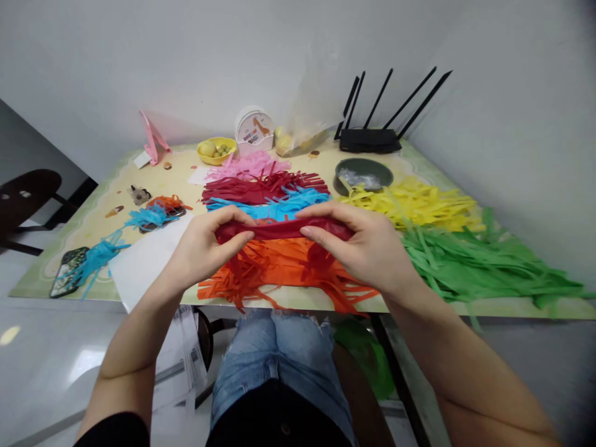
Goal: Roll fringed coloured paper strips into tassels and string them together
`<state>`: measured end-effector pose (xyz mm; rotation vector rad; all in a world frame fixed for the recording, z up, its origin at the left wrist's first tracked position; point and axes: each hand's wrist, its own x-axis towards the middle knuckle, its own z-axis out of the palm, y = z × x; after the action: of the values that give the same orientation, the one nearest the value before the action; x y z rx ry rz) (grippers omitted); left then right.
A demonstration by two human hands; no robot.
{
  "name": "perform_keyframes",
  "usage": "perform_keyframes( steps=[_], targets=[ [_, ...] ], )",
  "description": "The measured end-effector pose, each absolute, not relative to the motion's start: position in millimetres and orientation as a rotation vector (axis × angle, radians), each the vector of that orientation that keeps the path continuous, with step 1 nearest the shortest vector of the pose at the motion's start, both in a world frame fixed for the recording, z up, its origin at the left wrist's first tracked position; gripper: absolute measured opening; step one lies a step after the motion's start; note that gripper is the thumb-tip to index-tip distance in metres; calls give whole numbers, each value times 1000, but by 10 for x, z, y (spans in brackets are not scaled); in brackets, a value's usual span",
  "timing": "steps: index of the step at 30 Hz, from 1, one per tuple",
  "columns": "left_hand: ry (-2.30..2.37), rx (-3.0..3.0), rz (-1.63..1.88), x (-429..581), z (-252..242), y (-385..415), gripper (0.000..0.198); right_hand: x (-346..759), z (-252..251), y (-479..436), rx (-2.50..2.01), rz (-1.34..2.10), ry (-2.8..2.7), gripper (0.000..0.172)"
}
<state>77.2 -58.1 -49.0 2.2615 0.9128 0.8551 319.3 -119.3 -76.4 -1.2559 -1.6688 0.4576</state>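
Observation:
Stretched level between my hands is a dark red tissue paper strip (279,231), its fringed ends hanging down. My left hand (209,239) pinches its left part between thumb and fingers. The right part is pinched the same way by my right hand (354,239). Below the strip, orange fringed paper (284,264) lies at the table's near edge. Behind it are blue fringed paper (270,205), a dark red fringed piece (261,188) and pink fringed paper (256,164).
Yellow (419,205) and green fringed paper (479,261) lie at the right. A dark green bowl (342,180) holds clear plastic. A black router (370,141) and a yellow fruit bowl (205,158) stand behind. Leftward are a phone (69,264), blue tassels (100,251) and white paper (149,261).

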Motion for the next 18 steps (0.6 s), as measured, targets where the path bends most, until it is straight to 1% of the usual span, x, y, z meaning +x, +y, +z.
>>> perform_keyframes(
  steps=[2,4,8,12,18],
  targets=[
    [916,2189,870,785,-500,-588,11,3188,-764,-1206,-1272,442,-1654,6],
    [902,2074,872,791,-510,-597,14,3179,-760,-1217,-1261,478,-1600,4],
    [863,1852,898,785,-529,-632,18,3137,-765,-1230,-1140,685,-1439,6],
    [840,1717,984,751,-590,-622,25,3118,-831,-1222,-1034,769,-1354,11],
    [667,1716,1020,703,-725,-535,11,3148,-950,-1172,-913,811,-1364,11]
  ],
)
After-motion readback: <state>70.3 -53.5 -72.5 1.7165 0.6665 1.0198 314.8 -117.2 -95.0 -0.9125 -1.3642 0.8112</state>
